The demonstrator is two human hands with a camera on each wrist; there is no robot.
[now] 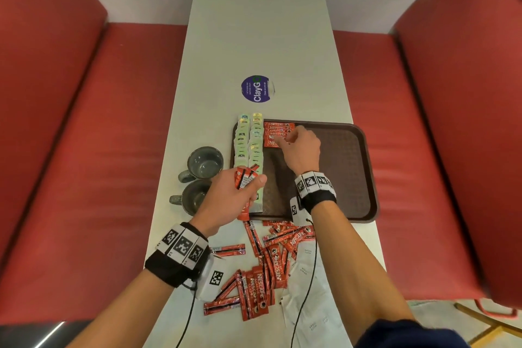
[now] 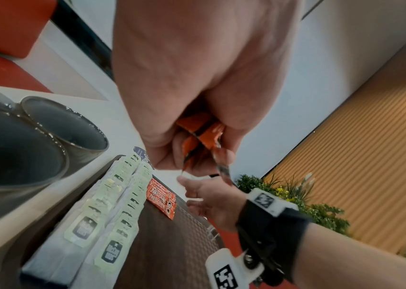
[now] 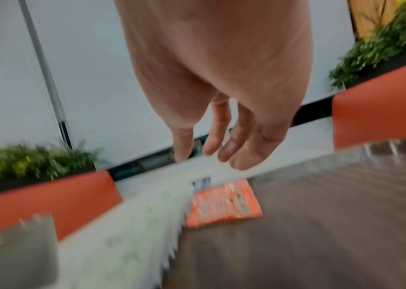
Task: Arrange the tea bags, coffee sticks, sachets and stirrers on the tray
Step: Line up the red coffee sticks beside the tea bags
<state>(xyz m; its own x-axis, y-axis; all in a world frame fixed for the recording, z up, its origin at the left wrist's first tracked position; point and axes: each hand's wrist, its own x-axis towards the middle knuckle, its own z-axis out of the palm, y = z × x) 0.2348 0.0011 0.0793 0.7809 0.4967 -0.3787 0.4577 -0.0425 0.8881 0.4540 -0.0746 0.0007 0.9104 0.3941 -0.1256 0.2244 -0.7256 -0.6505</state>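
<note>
Fingers (image 1: 285, 140) of the right hand (image 1: 300, 150) are reaching down over the small stack of coffee sticks (image 1: 278, 134) at the tray's (image 1: 364, 178) eleven o'clock corner; whether they are pinching a stick is not clear from the head view. The left hand (image 1: 228, 200) is gripping a bundle of sticks (image 1: 245, 178) at the tray's seven o'clock edge, over the two rows of tea bags (image 1: 250, 150). Those stacked sticks are lying with their long axes running three to nine o'clock, while the loose heap (image 1: 262, 271) on the table (image 1: 254, 37), at six o'clock from the tray, is pointing every way. White sachets (image 1: 305, 271) are lying beside that heap.

From the left wrist, the fingers (image 2: 224, 156) are curling tightly around the orange sticks (image 2: 201, 129), with two grey mugs (image 2: 68, 125) standing at nine o'clock.

From the right wrist, blurred, the fingers (image 3: 236, 148) are hanging loosely spread above the orange stack (image 3: 224, 203), holding nothing visible.

I'd judge that the bundle may be slipping out and scattering over the tea bags if the left grip loosens, and a careless nudge could be skewing the neat stack.
</note>
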